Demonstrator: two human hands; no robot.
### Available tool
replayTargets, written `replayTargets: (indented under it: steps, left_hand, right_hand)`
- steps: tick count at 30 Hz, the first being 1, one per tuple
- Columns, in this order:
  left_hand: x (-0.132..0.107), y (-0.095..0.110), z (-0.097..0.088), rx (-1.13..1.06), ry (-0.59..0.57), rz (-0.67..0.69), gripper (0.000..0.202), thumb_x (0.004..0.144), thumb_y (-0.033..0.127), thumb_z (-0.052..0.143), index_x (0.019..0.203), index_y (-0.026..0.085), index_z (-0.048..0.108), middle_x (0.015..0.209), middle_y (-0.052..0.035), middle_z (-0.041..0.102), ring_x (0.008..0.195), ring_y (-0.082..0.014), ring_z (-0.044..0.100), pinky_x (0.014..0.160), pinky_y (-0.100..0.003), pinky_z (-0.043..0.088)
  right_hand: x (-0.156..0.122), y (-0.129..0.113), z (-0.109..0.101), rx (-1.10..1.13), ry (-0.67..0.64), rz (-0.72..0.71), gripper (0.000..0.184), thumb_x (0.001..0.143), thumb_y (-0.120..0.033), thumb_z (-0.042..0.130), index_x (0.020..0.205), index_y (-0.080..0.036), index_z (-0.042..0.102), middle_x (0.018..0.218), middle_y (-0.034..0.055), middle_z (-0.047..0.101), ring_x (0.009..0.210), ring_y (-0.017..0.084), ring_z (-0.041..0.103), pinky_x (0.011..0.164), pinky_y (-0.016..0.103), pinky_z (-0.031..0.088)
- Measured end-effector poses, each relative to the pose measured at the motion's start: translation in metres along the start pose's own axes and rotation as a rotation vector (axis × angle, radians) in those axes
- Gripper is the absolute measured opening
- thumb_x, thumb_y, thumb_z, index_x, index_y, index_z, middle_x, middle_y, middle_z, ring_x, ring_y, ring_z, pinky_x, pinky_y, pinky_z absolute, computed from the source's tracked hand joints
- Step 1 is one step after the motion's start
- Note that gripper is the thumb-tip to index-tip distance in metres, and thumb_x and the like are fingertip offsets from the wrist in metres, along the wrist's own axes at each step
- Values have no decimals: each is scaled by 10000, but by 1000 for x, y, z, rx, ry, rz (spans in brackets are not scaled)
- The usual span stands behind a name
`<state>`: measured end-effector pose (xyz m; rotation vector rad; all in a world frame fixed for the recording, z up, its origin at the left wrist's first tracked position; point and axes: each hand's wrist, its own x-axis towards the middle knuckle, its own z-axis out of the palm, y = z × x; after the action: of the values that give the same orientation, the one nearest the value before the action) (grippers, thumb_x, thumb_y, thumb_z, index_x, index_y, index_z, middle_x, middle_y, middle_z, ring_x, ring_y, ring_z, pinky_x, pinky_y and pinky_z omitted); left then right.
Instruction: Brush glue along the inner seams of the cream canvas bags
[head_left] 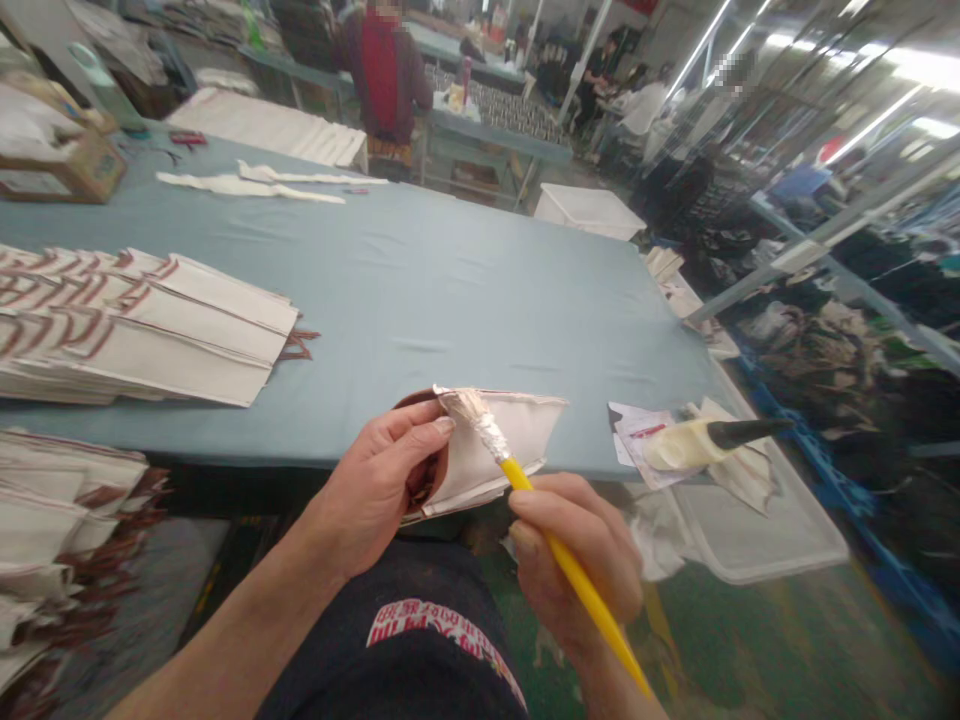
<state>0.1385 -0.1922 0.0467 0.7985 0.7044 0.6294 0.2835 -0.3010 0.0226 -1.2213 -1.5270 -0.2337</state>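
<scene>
My left hand [390, 470] is closed on the left end of a cream fabric piece [487, 445] with a brown lining, thumb on top. That piece is bent into an open curve at the table's front edge. In my right hand [577, 550] is a brush [566, 565] with a yellow handle, gripped between thumb and fingers. Its whitish, coated bristles touch the upper left edge of the fabric piece. To the right, a glue pot [679, 447] with a black-handled tool in it rests on papers at the table's edge.
Stacked cream pieces with brown edging [187, 330] cover the table's left side; more stacks [67, 510] sit lower left. White strips [255, 187] lie toward the back. A clear plastic bin [780, 550] stands at right. A person in dark and red clothing [382, 75] is beyond the table.
</scene>
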Motion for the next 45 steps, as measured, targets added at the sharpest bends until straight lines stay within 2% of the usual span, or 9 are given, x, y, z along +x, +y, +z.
replayTargets:
  steps: [4,9,12,16,24,29,34,41,45]
  left_hand:
    - [0,-1,-4,24,8,18,364,715,442,887,694,163,654,507,57,489,460,-70,365,440,-188,277]
    - [1,0,-5,8,14,-19,357,687,434,901,786,150,708,562,52,531,488,-72,398,456,-178,306]
    - [1,0,-8,8,16,-23,364,674,440,902,775,155,699,567,47,543,487,-76,407,459,-186,319]
    - [1,0,-13,45,-11,-12,343,729,462,853,741,176,664,517,59,490,461,-81,362,450,-210,273]
    - [1,1,-22,67,-31,3,347,772,474,829,789,173,658,594,52,488,528,-90,368,485,-221,254]
    - [-1,1,-30,130,-33,47,350,815,480,793,752,175,632,560,61,449,509,-88,335,471,-233,232]
    - [-2,-3,-42,255,-23,129,328,929,458,677,755,191,600,593,54,458,536,-97,368,498,-233,278]
    - [-4,2,-52,320,16,159,321,972,425,616,755,189,593,583,54,465,519,-95,387,493,-233,291]
    - [-3,5,-52,246,32,138,348,932,444,666,712,193,571,584,51,476,514,-97,393,487,-232,294]
  right_hand:
    - [-1,2,-4,-28,28,20,110,1026,-162,634,1110,-186,701,884,34,737,725,136,702,636,252,598]
    - [4,-14,1,-23,-13,5,100,1051,-202,610,1098,-192,697,877,29,743,708,134,703,627,253,596]
    - [4,-13,7,-24,10,18,106,1050,-197,608,1112,-202,693,866,22,743,701,134,702,622,253,599]
    - [1,-7,11,-25,16,51,102,1041,-187,617,1112,-206,688,860,18,732,706,133,702,623,248,598]
    - [7,-21,17,-58,4,39,103,1047,-225,615,1117,-227,691,859,19,741,691,148,710,614,268,597]
    - [7,-20,22,-67,18,87,100,1046,-190,602,1101,-218,680,835,8,726,699,140,704,639,253,595]
    - [10,-33,32,-42,-37,55,100,1058,-216,595,1102,-203,684,861,19,748,707,136,710,619,247,589]
    - [10,-25,44,-17,-14,135,105,1060,-213,583,1107,-215,677,842,8,721,701,133,689,626,253,586]
    - [10,-25,51,58,-21,85,107,1067,-240,591,1103,-202,684,878,18,729,707,126,684,610,243,570]
